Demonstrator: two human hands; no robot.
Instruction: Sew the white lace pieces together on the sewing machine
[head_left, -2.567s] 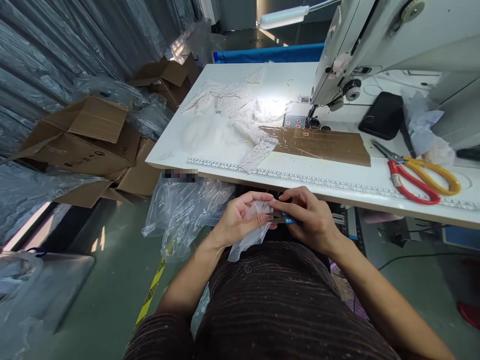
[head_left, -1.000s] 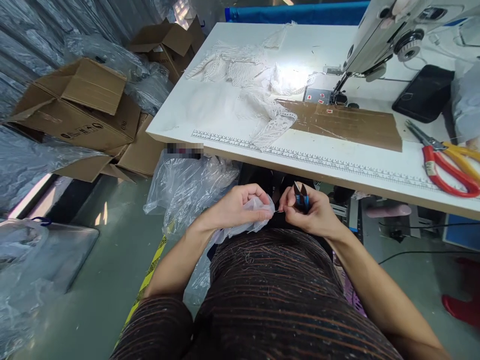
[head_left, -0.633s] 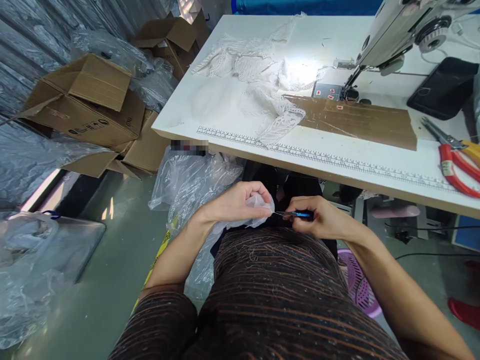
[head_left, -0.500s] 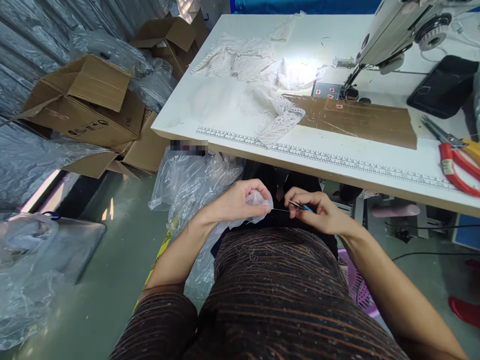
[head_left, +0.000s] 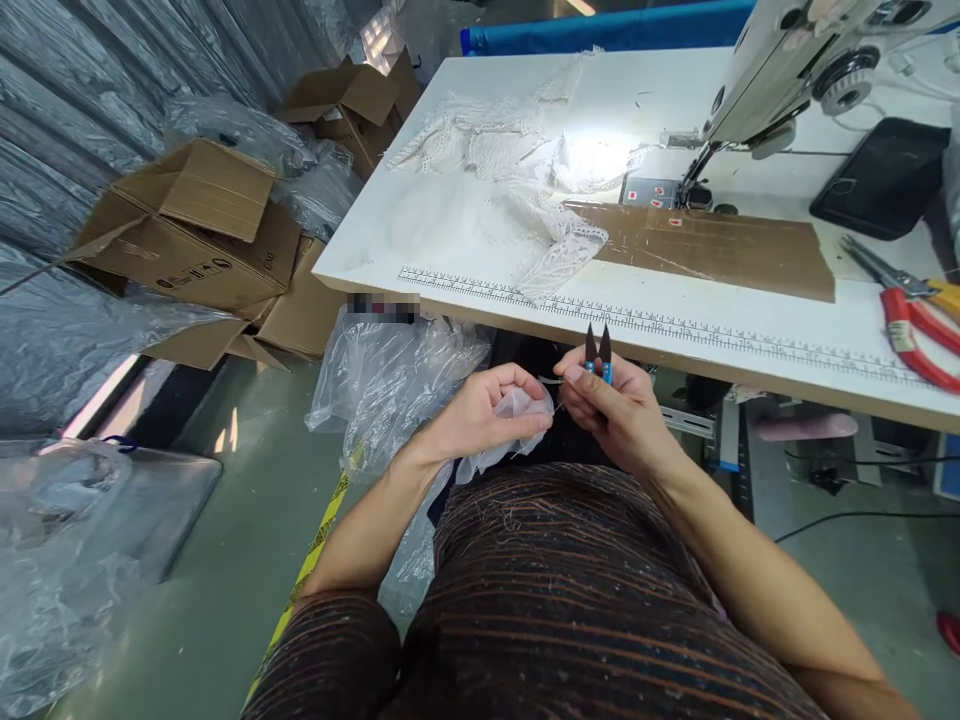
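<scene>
My left hand is closed on a piece of sheer white fabric, which hangs down toward my lap. Close beside it, my right hand holds blue-handled thread snips with their two dark blades pointing up and apart. The thumb and forefinger of that hand pinch near a thin pale strand by the fabric's edge. On the sewing table beyond my hands lies white lace fabric, one end reaching the printed ruler strip.
A sewing machine stands at the back right, above brown cardboard. Red-handled scissors and a black phone lie to the right. Cardboard boxes and clear plastic bags are at left.
My right hand has turned the snips from lying sideways to blades up, and its fingers have come closer to the fabric. The left hand keeps its hold. The view has tilted slightly.
</scene>
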